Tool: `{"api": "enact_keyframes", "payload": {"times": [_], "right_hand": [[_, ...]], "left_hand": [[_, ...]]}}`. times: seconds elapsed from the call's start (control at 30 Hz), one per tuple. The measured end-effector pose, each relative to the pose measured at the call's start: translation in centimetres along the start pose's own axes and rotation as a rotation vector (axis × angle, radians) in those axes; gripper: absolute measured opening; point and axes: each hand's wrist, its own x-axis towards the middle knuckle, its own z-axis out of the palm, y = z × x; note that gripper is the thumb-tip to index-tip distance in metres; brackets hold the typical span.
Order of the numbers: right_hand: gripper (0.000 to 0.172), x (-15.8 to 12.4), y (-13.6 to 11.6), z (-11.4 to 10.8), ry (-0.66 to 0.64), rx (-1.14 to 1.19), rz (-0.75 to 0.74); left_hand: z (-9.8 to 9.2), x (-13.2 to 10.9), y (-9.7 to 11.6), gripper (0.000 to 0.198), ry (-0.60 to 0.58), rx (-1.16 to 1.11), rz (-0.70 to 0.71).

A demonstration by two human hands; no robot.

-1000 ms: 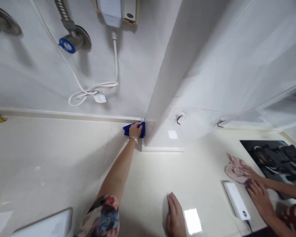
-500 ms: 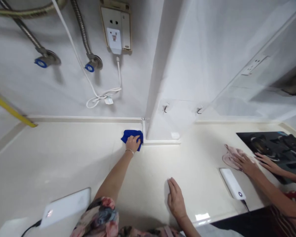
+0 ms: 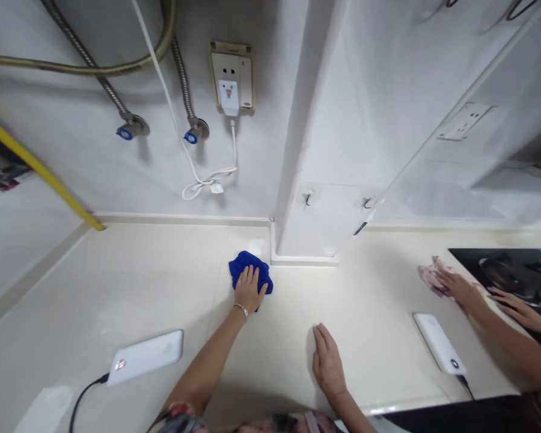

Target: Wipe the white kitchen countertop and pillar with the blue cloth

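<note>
My left hand [image 3: 249, 290] presses down on a crumpled blue microfibre cloth [image 3: 247, 270] on the cream countertop [image 3: 117, 300], a little in front of the wall pillar's base. A bracelet circles that wrist. My right hand [image 3: 328, 364] lies flat and bare on the counter, palm down, holding nothing. Farther right, another person's hand [image 3: 455, 285] rests on a pink cloth [image 3: 433, 276], and that person's second hand [image 3: 516, 308] lies on a black glass gas hob [image 3: 505, 276].
Two white power banks [image 3: 144, 358] lie on the counter, the second [image 3: 439, 344] near the hob, each with a black cable. Above the backsplash are a wall socket [image 3: 231, 75] with a white plug, braided hoses with blue-marked valves [image 3: 133, 127], and a yellow strip [image 3: 40, 168].
My left hand and the blue cloth have slid back from the corner at the pillar, toward me. The view has tilted, showing more wall and the whole left power bank.
</note>
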Motion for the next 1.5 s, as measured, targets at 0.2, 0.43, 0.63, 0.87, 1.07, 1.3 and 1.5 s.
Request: {"api": "enact_keyframes", "payload": {"times": [0.2,0.43,0.63,0.87,1.07,1.3,1.5], "right_hand": [[0.064,-0.1,-0.2,-0.5,-0.035,-0.004,0.014],[0.061,-0.4,-0.6,-1.1,-0.069,0.03,0.088],[0.064,-0.3,-0.8,-1.7,-0.111,0.015,0.12],[0.068,0.0,-1.1,-2.4,-0.144,-0.023,0.122],[0.065,0.1,-1.1,-2.4,-0.129,-0.018,0.122],[0.062,0.5,-1.1,-2.1,-0.087,0.025,0.143],[0.065,0.3,-0.5,-1.5,-0.053,0.051,0.137]], "left_hand": [[0.4,4.9,-1.8,0.052,-0.089,-0.072,0.054],[0.8,14.6,-2.4,0.049,-0.06,-0.037,-0.072],[1.7,18.1,-3.0,0.052,-0.111,0.074,0.011],[2.3,21.7,-2.7,0.056,-0.21,0.167,-0.019],[1.7,22.9,-0.9,0.057,-0.317,0.302,-0.106],[-0.3,22.2,-1.7,0.058,-0.3,0.339,-0.228],[-7.3,19.3,-9.3,0.063,-0.258,0.47,-0.468]]}}
